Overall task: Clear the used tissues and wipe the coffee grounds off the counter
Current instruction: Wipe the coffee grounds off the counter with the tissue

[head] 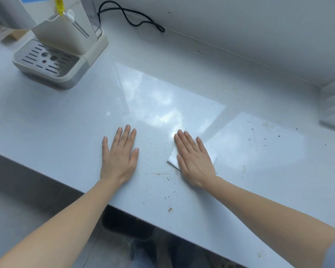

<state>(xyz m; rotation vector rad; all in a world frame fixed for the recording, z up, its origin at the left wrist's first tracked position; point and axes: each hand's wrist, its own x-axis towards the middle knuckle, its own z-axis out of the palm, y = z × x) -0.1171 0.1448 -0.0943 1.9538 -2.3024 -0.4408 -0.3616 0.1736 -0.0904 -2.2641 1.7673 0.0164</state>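
While the left hand (119, 159) rests flat, the right hand (195, 161) presses tissue (172, 158), fingers (184, 140) straight.

A pale grey wall (240, 26) runs along the far side of a glossy white counter (66, 117), where light lies in bright rectangular patches. A cream machine (66, 41) stands far left, its black cord (132, 18) looping behind. Grey floor (17, 200) shows near left.
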